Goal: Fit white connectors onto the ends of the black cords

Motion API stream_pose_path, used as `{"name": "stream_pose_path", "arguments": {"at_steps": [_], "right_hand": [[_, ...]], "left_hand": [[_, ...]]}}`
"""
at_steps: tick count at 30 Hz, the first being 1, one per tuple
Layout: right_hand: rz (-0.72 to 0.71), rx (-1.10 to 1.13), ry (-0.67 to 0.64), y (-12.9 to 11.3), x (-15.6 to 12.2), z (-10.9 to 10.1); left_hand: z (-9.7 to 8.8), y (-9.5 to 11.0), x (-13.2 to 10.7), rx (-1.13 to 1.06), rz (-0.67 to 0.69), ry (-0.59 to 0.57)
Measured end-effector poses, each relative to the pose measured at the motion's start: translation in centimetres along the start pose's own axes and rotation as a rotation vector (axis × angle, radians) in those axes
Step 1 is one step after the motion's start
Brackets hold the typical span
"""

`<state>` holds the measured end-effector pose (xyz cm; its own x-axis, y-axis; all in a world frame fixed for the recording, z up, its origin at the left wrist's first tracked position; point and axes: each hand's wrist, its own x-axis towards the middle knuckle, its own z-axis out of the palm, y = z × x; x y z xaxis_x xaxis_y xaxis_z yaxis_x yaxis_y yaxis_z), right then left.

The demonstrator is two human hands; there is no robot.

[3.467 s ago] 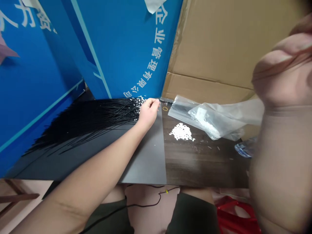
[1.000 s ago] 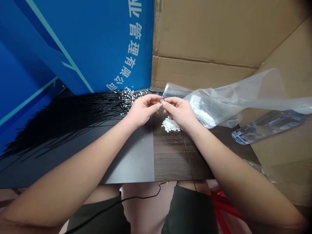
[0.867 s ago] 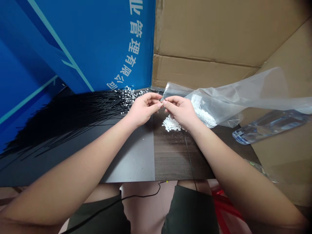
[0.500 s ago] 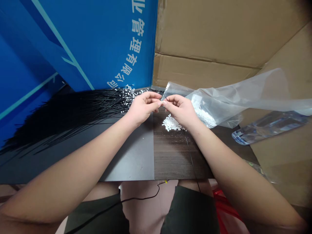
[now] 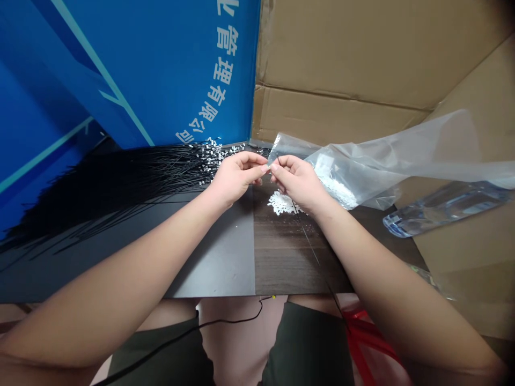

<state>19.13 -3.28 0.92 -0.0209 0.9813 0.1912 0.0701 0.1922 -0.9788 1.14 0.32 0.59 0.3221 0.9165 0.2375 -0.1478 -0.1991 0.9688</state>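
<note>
My left hand [image 5: 238,176] is closed in a pinch, thumb against fingertips. What lies between those fingertips is too small and covered to make out. Tip to tip with it, my right hand [image 5: 300,181] pinches a thin black wire [image 5: 310,244], whose length trails down past the table's front edge. Beneath my right hand lies a small heap of white plastic pieces [image 5: 280,202]. To the left, a large bundle of black wires [image 5: 120,179] stretches across the table, with small white pieces [image 5: 211,153] on the ends nearest my left hand.
A clear plastic bag [image 5: 370,161] with white pieces inside lies right of my hands. Farther right is a clear, blue-tinted plastic package [image 5: 446,206]. A blue printed panel [image 5: 161,64] and cardboard [image 5: 341,53] wall the back. A black cable [image 5: 225,321] hangs below the table.
My right hand's fingertips have shifted slightly, and the trailing wire has swung a little in its lower part. My left hand stays nearly in place.
</note>
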Motion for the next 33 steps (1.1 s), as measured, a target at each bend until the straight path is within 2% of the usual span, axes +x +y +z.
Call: {"name": "stream_pose_path", "arguments": {"at_steps": [9,15,22,27,33], "right_hand": [[0.079,0.13,0.013,-0.16,0.02,0.32],[0.089,0.115,-0.005,-0.38,-0.16,0.32],[0.113,0.185,0.042,-0.68,0.03,0.06],[0.147,0.162,-0.039,-0.76,-0.17,0.16],[0.149,0.182,-0.089,-0.7,-0.41,0.34]], "left_hand": [[-0.12,0.12,-0.08,0.168,0.021,-0.094],[-0.02,0.09,-0.06,0.23,0.048,-0.083],[0.1,0.65,0.11,-0.029,-0.104,0.011],[-0.28,0.79,0.38,-0.196,-0.194,0.014],[-0.23,0.8,0.4,-0.249,-0.215,0.008]]}}
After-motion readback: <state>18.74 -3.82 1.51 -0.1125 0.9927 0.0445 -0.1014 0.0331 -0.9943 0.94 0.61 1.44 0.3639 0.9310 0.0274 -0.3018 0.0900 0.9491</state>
